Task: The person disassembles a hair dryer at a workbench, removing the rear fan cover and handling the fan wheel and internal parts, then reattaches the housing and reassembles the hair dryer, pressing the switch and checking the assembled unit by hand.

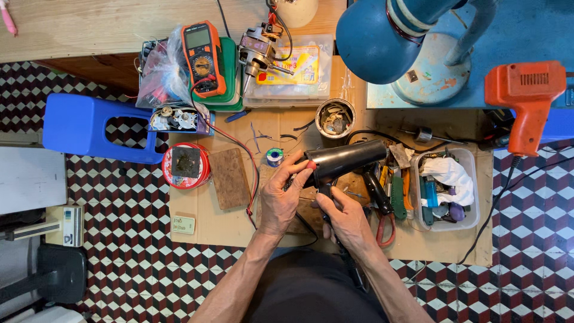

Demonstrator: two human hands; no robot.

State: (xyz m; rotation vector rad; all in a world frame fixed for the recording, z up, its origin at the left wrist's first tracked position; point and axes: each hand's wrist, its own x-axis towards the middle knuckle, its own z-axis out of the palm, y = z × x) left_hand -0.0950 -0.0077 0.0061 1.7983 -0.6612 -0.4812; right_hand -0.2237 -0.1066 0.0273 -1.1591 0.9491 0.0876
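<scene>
Checkered red, black and white floor tiles surround a low cardboard-covered bench (203, 224) crowded with repair gear.

Centre of the bench: black hair dryer (345, 159), barrel lying roughly level, its rear end pointing toward the person's left. Left hand (281, 200) is closed at that rear end, its fingertips (301, 173) pinching a small red part (311, 164). Right hand (345, 220) is wrapped around the dryer's handle below the barrel; a black cord (347, 263) runs down from it toward the person.

Far edge: orange multimeter (202, 57) on a green box, its red lead trailing across the bench; clear plastic organiser case (299, 81); small round tin (335, 118) of odds and ends.

Left edge: red round tin (186, 165), with a wooden block (230, 178) just beside it. A solder spool (274, 157) lies near the left hand.

Right edge: clear tub (472, 206) holding a white cloth and small tools; red-handled scissors (384, 224) beside it.

Beyond the bench: blue lamp (382, 36), orange soldering gun (526, 98), blue stool (84, 125).
</scene>
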